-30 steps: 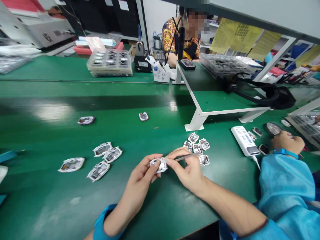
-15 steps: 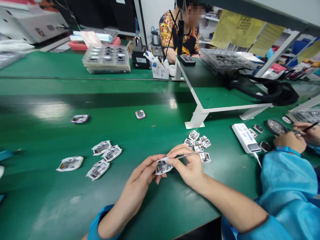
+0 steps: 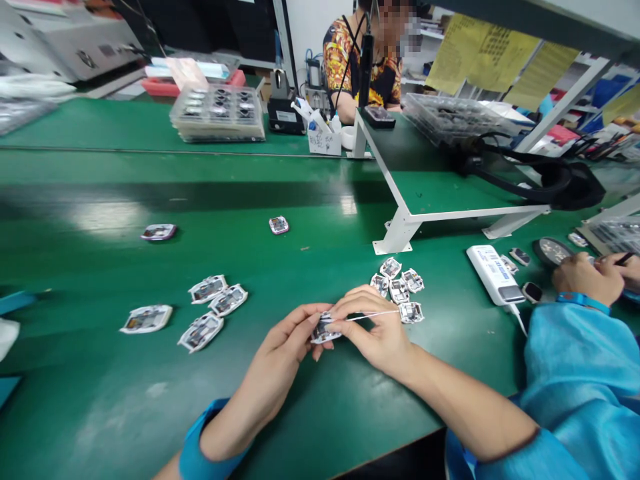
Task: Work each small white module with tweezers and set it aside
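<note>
My left hand (image 3: 286,345) pinches a small white-framed electronic part (image 3: 323,331) just above the green table (image 3: 300,280). My right hand (image 3: 373,330) grips thin metal tweezers (image 3: 373,314) whose tips rest on that part. Both hands meet low in the middle of the view. Just beyond my right hand lies a cluster of several similar small parts (image 3: 397,288).
Several larger white-edged parts (image 3: 210,307) lie to the left, with two single pieces (image 3: 279,225) further out. A white raised shelf (image 3: 430,193) stands at right. A co-worker's hands (image 3: 587,277) work beside a white box (image 3: 493,273). Another person (image 3: 367,60) sits across, near stacked trays (image 3: 219,112).
My hands stay joined on the small part, which has turned slightly in my left fingers. The view has shifted a little. The co-worker's hands at right have moved.
</note>
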{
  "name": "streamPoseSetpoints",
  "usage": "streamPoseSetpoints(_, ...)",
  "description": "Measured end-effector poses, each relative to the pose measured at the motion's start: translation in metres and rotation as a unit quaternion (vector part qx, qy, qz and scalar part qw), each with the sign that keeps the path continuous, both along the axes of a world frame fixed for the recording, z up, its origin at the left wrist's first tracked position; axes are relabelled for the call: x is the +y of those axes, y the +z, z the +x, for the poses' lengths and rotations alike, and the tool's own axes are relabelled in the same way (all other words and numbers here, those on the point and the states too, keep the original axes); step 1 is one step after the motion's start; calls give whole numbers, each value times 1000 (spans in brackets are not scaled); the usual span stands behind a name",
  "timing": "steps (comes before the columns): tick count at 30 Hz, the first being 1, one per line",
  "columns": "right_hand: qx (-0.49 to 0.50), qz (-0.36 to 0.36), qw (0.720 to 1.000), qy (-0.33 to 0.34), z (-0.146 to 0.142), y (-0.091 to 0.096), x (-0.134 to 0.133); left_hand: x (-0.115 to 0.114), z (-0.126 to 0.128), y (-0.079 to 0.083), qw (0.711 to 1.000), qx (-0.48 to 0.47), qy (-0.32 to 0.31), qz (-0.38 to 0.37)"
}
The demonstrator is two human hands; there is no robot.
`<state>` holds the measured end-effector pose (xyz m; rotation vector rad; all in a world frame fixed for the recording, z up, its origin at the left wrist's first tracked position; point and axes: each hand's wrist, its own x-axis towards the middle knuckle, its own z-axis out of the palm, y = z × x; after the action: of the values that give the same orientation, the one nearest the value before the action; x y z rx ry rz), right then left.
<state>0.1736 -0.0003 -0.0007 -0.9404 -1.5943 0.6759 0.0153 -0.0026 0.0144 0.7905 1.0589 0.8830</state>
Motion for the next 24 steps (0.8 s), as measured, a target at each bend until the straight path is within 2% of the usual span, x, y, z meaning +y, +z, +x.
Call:
streamPoseSetpoints(9, 41, -72, 997, -2, 1, 2, 0, 0, -2, -2, 1000, 12, 1, 4)
streamPoseSetpoints(15, 71, -163, 984, 13, 1, 0, 1, 2, -3, -2, 1000, 13, -10, 8)
streamPoseSetpoints(24, 83, -162, 982, -51, 0, 0, 1, -2, -6, -9, 997, 40, -31, 57)
